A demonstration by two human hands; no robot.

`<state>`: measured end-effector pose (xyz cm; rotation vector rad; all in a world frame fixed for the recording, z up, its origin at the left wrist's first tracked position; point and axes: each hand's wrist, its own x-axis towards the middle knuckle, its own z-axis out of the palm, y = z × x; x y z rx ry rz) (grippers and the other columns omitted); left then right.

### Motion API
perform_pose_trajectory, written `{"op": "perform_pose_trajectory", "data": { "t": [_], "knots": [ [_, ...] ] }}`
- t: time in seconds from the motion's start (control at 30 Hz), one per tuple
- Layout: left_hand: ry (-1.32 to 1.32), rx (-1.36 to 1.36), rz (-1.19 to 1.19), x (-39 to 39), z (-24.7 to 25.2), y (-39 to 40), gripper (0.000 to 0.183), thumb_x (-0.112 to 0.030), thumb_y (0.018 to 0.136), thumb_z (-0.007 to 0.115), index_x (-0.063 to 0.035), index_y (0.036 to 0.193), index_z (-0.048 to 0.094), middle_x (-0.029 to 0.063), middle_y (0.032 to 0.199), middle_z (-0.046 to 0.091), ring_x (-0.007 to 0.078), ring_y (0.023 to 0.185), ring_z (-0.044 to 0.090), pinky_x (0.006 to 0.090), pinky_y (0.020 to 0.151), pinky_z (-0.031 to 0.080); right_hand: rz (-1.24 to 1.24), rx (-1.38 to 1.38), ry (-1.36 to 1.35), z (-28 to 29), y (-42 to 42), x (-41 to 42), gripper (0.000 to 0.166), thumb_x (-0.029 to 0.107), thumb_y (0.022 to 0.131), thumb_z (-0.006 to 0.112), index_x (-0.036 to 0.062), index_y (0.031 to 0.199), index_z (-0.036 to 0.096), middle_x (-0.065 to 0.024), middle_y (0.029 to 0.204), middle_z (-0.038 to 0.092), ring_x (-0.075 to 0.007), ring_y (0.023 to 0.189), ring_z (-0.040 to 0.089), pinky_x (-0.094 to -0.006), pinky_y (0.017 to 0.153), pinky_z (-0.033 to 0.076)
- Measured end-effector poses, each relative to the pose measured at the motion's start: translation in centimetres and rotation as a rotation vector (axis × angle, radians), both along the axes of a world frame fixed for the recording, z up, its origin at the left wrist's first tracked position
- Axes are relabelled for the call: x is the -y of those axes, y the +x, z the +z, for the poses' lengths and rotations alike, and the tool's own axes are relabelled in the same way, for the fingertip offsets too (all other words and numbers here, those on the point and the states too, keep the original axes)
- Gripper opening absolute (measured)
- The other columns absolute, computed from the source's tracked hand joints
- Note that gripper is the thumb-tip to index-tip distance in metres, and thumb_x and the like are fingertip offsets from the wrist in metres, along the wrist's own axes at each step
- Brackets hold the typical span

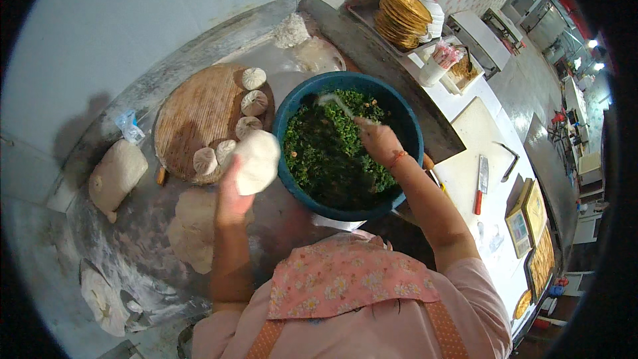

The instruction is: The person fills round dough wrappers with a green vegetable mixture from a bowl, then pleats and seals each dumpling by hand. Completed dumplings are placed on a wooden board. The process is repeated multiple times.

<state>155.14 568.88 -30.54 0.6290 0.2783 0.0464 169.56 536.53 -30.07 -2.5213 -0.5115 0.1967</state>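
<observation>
My left hand holds up a flat round dough wrapper just left of a large blue tub. Chopped green vegetable filling lies in the tub. Over it my right hand grips a spoon-like utensil, which is blurred. Several pleated buns line the right and lower edge of a round slatted board on the left. The raised wrapper partly hides a bun. More flat dough wrappers lie on the table beneath my left forearm.
A lump of dough rests at the far left, with flour heaped at the back. On the white counter to the right are a cleaver, a box and a container of wrapped sticks. Stacked flatbreads stand behind.
</observation>
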Motion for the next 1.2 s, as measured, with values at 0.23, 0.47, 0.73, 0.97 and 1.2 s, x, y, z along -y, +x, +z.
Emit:
{"op": "perform_pose_trajectory", "data": {
  "t": [0.23, 0.47, 0.73, 0.97, 1.2],
  "knots": [
    [0.143, -0.051, 0.28, 2.3, -0.5, -0.4, 0.047, -0.021, 0.088, 0.057, -0.0009, 0.129, 0.047, 0.0133, 0.122, 0.058, 0.0281, 0.111, 0.057, 0.0407, 0.095, 0.046, 0.209, -0.143, -0.011, 4.3, -4.6, 9.2, 0.035, 0.01, 0.087, 0.05, 0.0066, 0.12, 0.06, -0.0253, 0.099, 0.063, -0.038, 0.093, 0.063, -0.0413, 0.083, 0.049],
    [-0.02, -0.039, 0.228, 6.7, 1.4, 1.4, 0.048, -0.014, 0.084, 0.054, 0.0016, 0.129, 0.046, 0.0149, 0.123, 0.057, 0.0299, 0.113, 0.056, 0.0414, 0.097, 0.045, 0.333, -0.146, -0.395, 2.2, -2.7, 7.6, 0.041, 0.007, 0.085, 0.049, 0.0054, 0.126, 0.052, -0.0172, 0.083, 0.063, -0.0314, 0.072, 0.061, -0.0398, 0.062, 0.05],
    [0.017, -0.198, 0.087, 11.0, -0.9, 2.9, 0.049, -0.014, 0.081, 0.055, -0.0024, 0.128, 0.047, 0.0123, 0.118, 0.058, 0.0282, 0.109, 0.057, 0.0404, 0.095, 0.045, 0.007, -0.895, 0.296, 6.4, -4.9, 9.6, 0.042, 0.008, 0.089, 0.044, 0.0044, 0.131, 0.048, -0.005, 0.064, 0.055, -0.0153, 0.049, 0.052, -0.0279, 0.043, 0.043],
    [-0.085, -0.18, 0.092, 18.1, -0.2, 10.0, 0.041, -0.033, 0.094, 0.043, -0.0088, 0.128, 0.046, 0.0075, 0.114, 0.057, 0.024, 0.104, 0.056, 0.0392, 0.092, 0.044, 0.016, -0.136, 0.131, 4.8, -9.6, 3.3, 0.043, 0.005, 0.084, 0.051, -0.0009, 0.126, 0.05, -0.0252, 0.111, 0.061, -0.0385, 0.098, 0.062, -0.0378, 0.085, 0.049],
    [-0.26, 0.061, 0.098, 16.7, 1.0, 13.7, 0.037, -0.031, 0.096, 0.034, -0.0059, 0.104, 0.06, 0.0095, 0.1, 0.063, 0.0256, 0.094, 0.06, 0.0444, 0.087, 0.047, -0.17, 0.029, 0.245, 2.4, -13.0, 0.0, 0.057, 0.002, 0.084, 0.053, 0.0035, 0.139, 0.037, -0.0255, 0.097, 0.062, -0.0421, 0.086, 0.061, -0.0418, 0.072, 0.051]
  ]
}}
